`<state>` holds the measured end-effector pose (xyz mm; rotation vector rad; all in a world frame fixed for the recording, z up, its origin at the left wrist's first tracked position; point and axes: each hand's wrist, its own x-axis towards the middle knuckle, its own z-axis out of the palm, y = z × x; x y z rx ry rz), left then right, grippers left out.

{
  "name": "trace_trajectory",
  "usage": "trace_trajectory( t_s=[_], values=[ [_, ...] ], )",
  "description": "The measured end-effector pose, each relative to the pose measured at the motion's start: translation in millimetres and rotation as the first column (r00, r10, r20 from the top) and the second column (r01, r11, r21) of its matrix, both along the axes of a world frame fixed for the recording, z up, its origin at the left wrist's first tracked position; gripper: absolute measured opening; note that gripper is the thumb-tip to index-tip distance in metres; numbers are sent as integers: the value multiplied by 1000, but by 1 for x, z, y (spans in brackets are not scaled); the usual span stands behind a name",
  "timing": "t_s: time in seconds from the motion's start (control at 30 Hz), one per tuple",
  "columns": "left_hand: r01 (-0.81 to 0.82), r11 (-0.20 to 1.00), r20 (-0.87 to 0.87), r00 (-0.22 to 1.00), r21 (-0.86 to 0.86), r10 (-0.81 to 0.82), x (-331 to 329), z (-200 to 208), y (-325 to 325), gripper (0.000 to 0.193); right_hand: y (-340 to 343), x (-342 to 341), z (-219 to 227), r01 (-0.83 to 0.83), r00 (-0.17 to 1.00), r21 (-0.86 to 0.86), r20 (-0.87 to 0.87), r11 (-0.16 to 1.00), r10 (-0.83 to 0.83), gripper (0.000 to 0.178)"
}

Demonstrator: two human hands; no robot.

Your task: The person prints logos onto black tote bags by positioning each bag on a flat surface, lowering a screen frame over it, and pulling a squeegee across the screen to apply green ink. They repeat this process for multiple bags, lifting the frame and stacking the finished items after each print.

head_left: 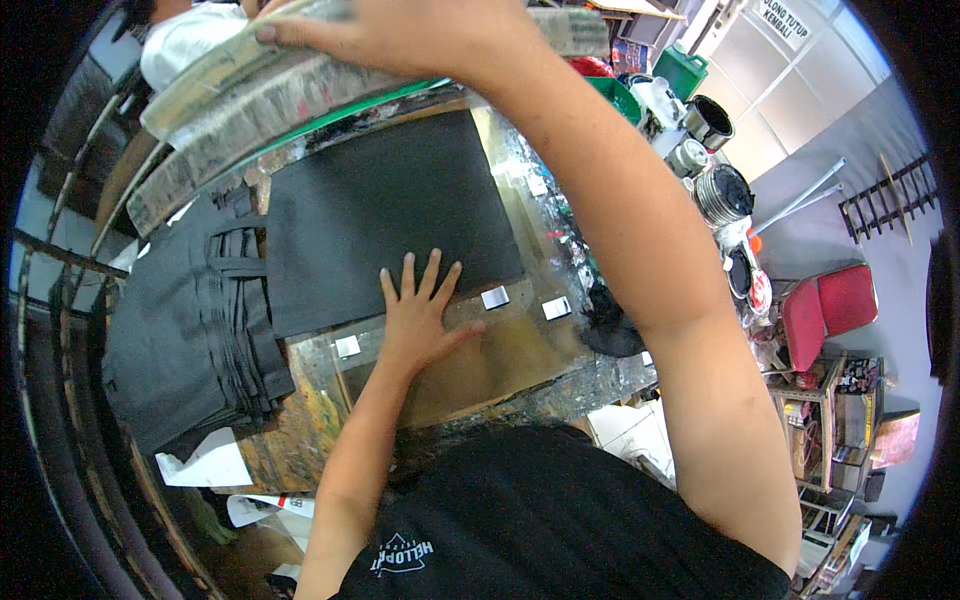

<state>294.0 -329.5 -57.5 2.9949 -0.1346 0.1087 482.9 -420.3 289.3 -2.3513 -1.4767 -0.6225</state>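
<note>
A flat black fabric bag (385, 200) lies on the work board (500, 365). My left hand (420, 310) rests on its near edge with fingers spread; the thumb reaches over the bare board. At the top of the view, my right hand (420, 35) grips the raised screen printing frame (300, 100). Its thumb lies along the frame, while the other fingers are mostly hidden. The frame is tilted up beyond the far edge of the bag. Small white tabs (495, 297) sit on the board near the bag's front edge.
A stack of black fabric bags (200, 330) with handles is at the left. Dark metal rails (70, 260) run along the left side. Ink tins (722, 195) and a green jerrycan (682, 70) stand at the right, with a red chair (830, 310) and wooden shelves (835, 420) farther out.
</note>
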Motion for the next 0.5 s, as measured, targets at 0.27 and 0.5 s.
trace_trajectory(
  t_s=[0.27,0.5],
  values=[
    [-70,992,98,992,-102,80,23,-5,-59,114,7,-2,14,82,995,-142,-38,986,-88,77],
    [-23,989,138,989,-149,44,18,-9,-65,116,2,2,11,-55,994,-25,-93,998,52,79]
  ],
)
